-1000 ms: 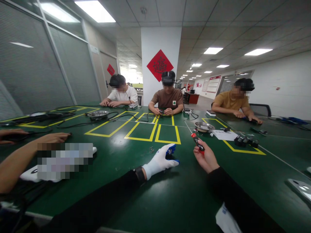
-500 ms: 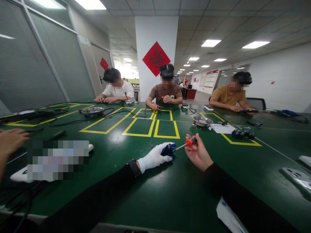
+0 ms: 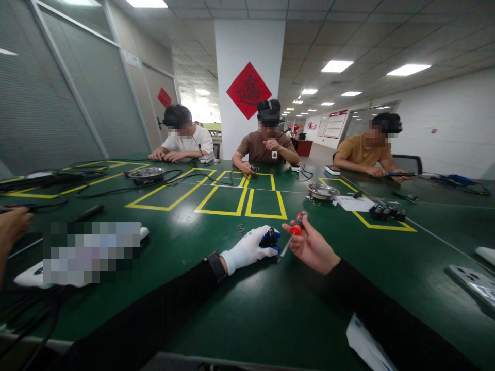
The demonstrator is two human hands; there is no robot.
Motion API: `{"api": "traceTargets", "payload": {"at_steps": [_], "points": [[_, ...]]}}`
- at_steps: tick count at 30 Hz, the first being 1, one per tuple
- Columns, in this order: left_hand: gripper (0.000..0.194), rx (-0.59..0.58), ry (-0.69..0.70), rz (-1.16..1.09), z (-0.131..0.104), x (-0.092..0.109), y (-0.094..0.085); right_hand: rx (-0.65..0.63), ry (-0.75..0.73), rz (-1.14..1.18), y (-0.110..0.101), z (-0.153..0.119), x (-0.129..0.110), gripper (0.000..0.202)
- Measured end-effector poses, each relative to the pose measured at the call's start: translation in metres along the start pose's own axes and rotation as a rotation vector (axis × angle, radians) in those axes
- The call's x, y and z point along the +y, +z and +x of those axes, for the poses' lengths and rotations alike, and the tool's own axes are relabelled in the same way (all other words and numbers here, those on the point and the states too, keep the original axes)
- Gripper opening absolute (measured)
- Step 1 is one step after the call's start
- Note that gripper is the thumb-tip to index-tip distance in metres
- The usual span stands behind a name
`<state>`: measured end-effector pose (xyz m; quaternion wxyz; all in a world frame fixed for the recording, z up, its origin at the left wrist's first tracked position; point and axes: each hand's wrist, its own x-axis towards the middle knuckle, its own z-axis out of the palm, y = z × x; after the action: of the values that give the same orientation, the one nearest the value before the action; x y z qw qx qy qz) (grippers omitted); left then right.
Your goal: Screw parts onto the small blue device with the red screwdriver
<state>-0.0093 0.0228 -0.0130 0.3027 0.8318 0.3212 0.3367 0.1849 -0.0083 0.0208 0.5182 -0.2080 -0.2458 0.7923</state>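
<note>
My left hand [image 3: 251,248], in a white glove with blue fingertips, is closed around a small black part [image 3: 270,237]. What kind of part it is I cannot make out, as the fingers cover much of it. My bare right hand [image 3: 312,248] grips a screwdriver [image 3: 297,228] by its red and black handle. The metal shaft slants down to the left, and its tip is apart from the black part, just right of the gloved fingers. Several small screws [image 3: 241,228] lie on the green table [image 3: 247,304] beyond my left wrist.
Yellow tape [image 3: 220,212] marks rectangles on the table. A metal bowl [image 3: 323,192], a paper sheet [image 3: 353,203] and several black parts [image 3: 388,212] are at the right. Left are a pixelated white object [image 3: 29,277], cables and another person's hand [image 3: 14,226]. Three people sit opposite.
The screwdriver has swung from pointing left at the black part to pointing down, its tip now away from it. The black part has turned more upright in my left hand.
</note>
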Motion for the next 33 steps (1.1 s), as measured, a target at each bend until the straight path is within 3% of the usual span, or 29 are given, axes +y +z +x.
{"api": "traceTargets", "payload": {"at_steps": [3, 5, 9, 14, 18, 33], "points": [[0.044, -0.010, 0.023, -0.025, 0.000, 0.002, 0.000, -0.104, 0.008, 0.000, 0.006, -0.002, 0.002, 0.026], [0.057, 0.025, 0.057, -0.046, -0.001, 0.003, 0.000, -0.158, -0.046, -0.027, 0.011, -0.003, 0.004, 0.015], [0.091, 0.128, 0.050, -0.079, -0.002, 0.002, 0.002, -0.090, -0.223, -0.194, 0.012, -0.002, 0.007, 0.014], [0.094, 0.077, 0.025, -0.071, -0.002, 0.002, 0.003, 0.000, -0.616, -0.626, 0.007, -0.004, 0.013, 0.025], [0.092, 0.041, 0.029, -0.052, -0.005, 0.008, 0.002, -0.058, -0.844, -0.793, 0.008, -0.009, 0.022, 0.020], [0.076, 0.029, 0.049, -0.022, -0.003, 0.000, 0.001, -0.134, -0.798, -1.023, 0.003, -0.010, 0.036, 0.019]]}}
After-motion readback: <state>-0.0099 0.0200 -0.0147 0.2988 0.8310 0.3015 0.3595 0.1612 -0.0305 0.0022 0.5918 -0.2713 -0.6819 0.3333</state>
